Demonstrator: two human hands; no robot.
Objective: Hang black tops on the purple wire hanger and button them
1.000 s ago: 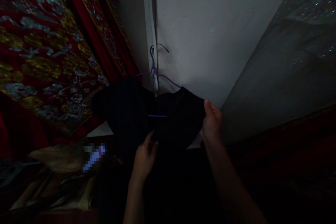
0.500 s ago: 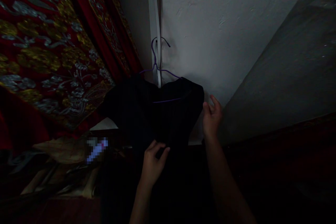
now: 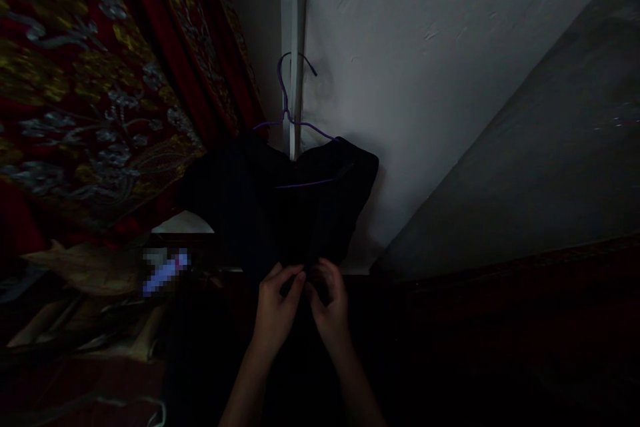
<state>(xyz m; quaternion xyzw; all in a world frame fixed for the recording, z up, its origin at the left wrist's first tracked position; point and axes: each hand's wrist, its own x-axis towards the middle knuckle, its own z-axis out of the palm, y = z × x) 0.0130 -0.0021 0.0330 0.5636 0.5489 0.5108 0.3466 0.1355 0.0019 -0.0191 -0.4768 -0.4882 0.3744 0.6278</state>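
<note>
A dark garment (image 3: 225, 200) with short sleeves and an open neckline hangs on a thin purple wire hanger (image 3: 283, 90). At the garment's front, below the neckline, my left hand (image 3: 277, 303) pinches the dark cloth between thumb and fingers. Right beside it, my right hand (image 3: 330, 300) is also pinched on the front of the garment, fingertips close to the left ones. Whether a button or other fastening lies between the fingers is too dark to see. The lower part of the garment merges into shadow.
A light vertical strip (image 3: 294, 7) runs down the pale wall (image 3: 425, 47) behind the hanger. Red embroidered cloth (image 3: 90, 80) with gold and silver patterns hangs at left. Below it lie assorted items, among them a blurred-out bluish object (image 3: 165, 275).
My right hand has come from beside the garment's right shoulder down to its front and closed on the cloth next to my left hand. The left hand keeps its pinch.
</note>
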